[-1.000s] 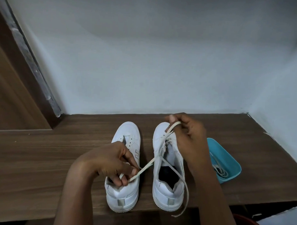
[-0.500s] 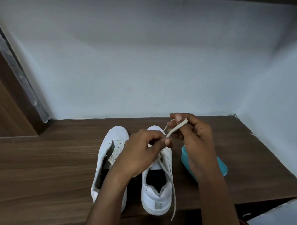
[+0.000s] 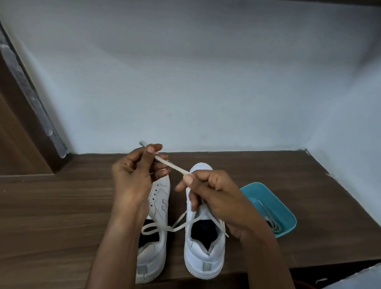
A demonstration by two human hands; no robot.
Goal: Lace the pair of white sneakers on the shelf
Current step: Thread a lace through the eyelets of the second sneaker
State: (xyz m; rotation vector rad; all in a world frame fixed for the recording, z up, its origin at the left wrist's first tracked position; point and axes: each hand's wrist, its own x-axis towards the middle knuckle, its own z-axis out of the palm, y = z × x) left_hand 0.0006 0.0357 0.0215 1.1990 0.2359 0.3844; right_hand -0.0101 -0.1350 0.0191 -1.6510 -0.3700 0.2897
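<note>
Two white sneakers stand side by side on the wooden shelf (image 3: pixel 53 215), heels toward me. The left sneaker (image 3: pixel 156 240) shows bare eyelets. A white lace (image 3: pixel 171 164) runs from the right sneaker (image 3: pixel 205 253). My left hand (image 3: pixel 136 177) pinches the lace near its tip, raised above the left sneaker's toe. My right hand (image 3: pixel 213 195) pinches the same lace lower down, over the right sneaker's front. The lace is taut between both hands. A slack loop of lace lies across both shoe openings.
A teal tray (image 3: pixel 269 199) with another white lace in it sits right of the shoes. White walls close the shelf at the back and right. A brown wooden panel rises at the left. The shelf's front edge runs just behind the heels.
My left hand slid up and left along the lace to its tip. My right hand dropped lower onto the lace above the right sneaker. A slack loop now lies across both shoes.
</note>
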